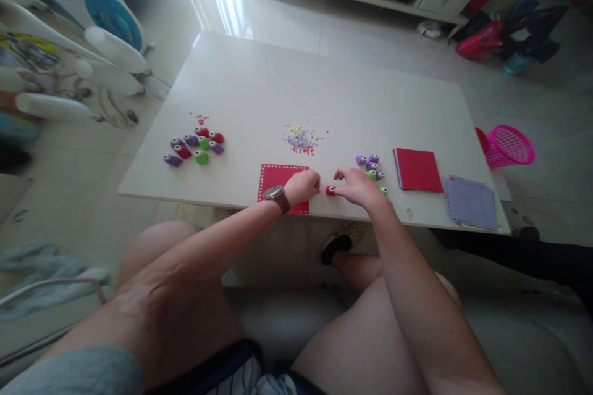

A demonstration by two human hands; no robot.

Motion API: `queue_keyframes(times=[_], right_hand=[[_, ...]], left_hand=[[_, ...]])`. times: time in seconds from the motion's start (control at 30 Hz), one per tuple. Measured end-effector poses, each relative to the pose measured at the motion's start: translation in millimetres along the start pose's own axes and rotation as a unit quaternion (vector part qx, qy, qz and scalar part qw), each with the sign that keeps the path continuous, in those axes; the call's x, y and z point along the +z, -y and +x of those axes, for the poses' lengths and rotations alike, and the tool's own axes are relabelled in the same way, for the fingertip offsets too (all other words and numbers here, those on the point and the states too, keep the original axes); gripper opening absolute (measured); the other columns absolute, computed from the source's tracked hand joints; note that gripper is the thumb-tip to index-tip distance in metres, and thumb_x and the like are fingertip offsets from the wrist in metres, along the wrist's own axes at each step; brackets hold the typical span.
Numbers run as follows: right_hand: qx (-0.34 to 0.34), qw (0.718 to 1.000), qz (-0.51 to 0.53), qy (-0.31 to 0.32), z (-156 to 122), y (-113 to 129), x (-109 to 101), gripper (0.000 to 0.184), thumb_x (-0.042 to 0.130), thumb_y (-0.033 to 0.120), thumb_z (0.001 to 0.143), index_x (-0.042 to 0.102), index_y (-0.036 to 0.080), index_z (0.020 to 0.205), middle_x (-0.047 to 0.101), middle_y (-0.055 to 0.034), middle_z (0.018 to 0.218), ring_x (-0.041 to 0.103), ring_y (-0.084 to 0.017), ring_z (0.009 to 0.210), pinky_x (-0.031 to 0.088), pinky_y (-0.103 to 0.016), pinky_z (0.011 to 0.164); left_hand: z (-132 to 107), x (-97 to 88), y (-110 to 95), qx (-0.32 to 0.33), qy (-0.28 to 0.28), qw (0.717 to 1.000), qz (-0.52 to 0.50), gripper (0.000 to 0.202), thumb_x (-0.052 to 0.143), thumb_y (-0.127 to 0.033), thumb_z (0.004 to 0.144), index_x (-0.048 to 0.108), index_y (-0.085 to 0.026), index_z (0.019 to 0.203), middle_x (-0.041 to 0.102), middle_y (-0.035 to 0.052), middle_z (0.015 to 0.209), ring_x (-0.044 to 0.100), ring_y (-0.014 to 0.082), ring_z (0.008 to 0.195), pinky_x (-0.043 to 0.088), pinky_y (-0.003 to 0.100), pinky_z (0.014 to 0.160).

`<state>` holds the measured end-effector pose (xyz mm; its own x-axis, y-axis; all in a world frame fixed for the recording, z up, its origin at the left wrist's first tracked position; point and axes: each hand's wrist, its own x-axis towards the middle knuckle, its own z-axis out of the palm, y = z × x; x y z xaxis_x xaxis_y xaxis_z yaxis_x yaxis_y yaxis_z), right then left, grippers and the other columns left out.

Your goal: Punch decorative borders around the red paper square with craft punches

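Note:
A red sheet of paper (285,180) with a border of small punched holes lies at the table's near edge. My left hand (302,185), wearing a wristwatch (274,193), rests over the sheet's right side with its fingers curled closed; anything inside them is hidden. Just right of the sheet sits a small red craft punch (330,190) with a white button. My right hand (356,186) reaches to it, thumb at its right side, the other fingers bent and apart from the thumb. Several purple and green craft punches (372,165) stand beyond that hand.
Several more punches (202,142) cluster on the table's left. Paper confetti (302,139) lies scattered mid-table. To the right are a stack of red paper (418,170) and punched lilac sheets (471,202). A pink basket (509,145) stands past the right edge.

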<state>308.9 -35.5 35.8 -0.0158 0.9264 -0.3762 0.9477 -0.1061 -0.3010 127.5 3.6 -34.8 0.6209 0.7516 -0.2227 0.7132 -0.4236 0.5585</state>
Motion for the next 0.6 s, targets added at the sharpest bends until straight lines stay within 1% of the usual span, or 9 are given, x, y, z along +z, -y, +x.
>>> queue_keyframes(times=[0.1,0.2,0.37,0.43,0.5,0.57,0.6], right_hand=[[-0.007,1.000,-0.001,0.000,0,0,1,0.030,0.080,0.032,0.082,0.074,0.021,0.109,0.076,-0.0105,0.119,0.069,-0.027,0.111,0.052,-0.034,0.094],[-0.012,1.000,-0.001,0.000,0,0,1,0.028,0.079,0.031,0.082,0.074,0.022,0.108,0.076,-0.0101,0.119,0.069,-0.026,0.110,0.052,-0.034,0.094],[-0.010,1.000,0.000,0.002,-1,2,1,0.027,0.079,0.031,0.083,0.075,0.022,0.108,0.076,-0.0098,0.118,0.070,-0.027,0.109,0.052,-0.033,0.092],[-0.008,1.000,-0.001,0.001,-1,2,1,0.028,0.079,0.031,0.083,0.075,0.022,0.109,0.076,-0.0102,0.119,0.070,-0.027,0.109,0.052,-0.034,0.091],[-0.005,1.000,-0.004,0.001,-2,2,1,0.029,0.079,0.033,0.083,0.076,0.022,0.110,0.076,-0.0105,0.119,0.070,-0.027,0.108,0.052,-0.033,0.090],[-0.008,1.000,-0.010,0.002,-2,2,0,0.031,0.079,0.035,0.084,0.075,0.021,0.111,0.077,-0.0109,0.119,0.070,-0.027,0.109,0.051,-0.033,0.090],[-0.010,1.000,-0.012,0.003,-2,2,0,0.031,0.078,0.036,0.084,0.075,0.021,0.111,0.077,-0.0112,0.119,0.070,-0.027,0.109,0.051,-0.033,0.090]], left_hand=[[-1,-0.3,-1,0.008,0.006,1.000,0.018,0.008,0.067,-0.023,0.090,0.073,-0.018,0.089,0.073,0.0099,0.102,0.068,0.0228,0.092,0.051,0.032,0.082],[-2,-1.3,-3,0.013,0.014,0.999,0.035,0.012,0.064,-0.024,0.092,0.073,-0.017,0.094,0.071,0.0109,0.108,0.068,0.0231,0.092,0.051,0.033,0.081],[-4,-2.5,-5,0.020,0.018,0.999,0.044,0.015,0.059,-0.024,0.095,0.073,-0.017,0.095,0.070,0.0120,0.109,0.067,0.0228,0.089,0.050,0.033,0.078],[-4,-3.8,-6,0.018,0.010,1.000,0.021,0.014,0.059,-0.022,0.095,0.072,-0.017,0.094,0.072,0.0112,0.102,0.066,0.0224,0.086,0.049,0.033,0.077],[-1,-8.6,-5,0.020,-0.003,0.999,-0.026,0.012,0.059,-0.019,0.094,0.070,-0.016,0.092,0.072,0.0088,0.092,0.064,0.0207,0.082,0.047,0.031,0.074],[3,-20.6,-2,0.018,-0.041,0.995,-0.092,0.008,0.062,-0.017,0.092,0.069,-0.016,0.090,0.071,0.0062,0.086,0.062,0.0179,0.079,0.047,0.030,0.072],[5,-30.1,2,0.011,-0.070,0.989,-0.128,0.005,0.063,-0.017,0.091,0.068,-0.016,0.089,0.071,0.0051,0.084,0.061,0.0165,0.077,0.046,0.029,0.071]])
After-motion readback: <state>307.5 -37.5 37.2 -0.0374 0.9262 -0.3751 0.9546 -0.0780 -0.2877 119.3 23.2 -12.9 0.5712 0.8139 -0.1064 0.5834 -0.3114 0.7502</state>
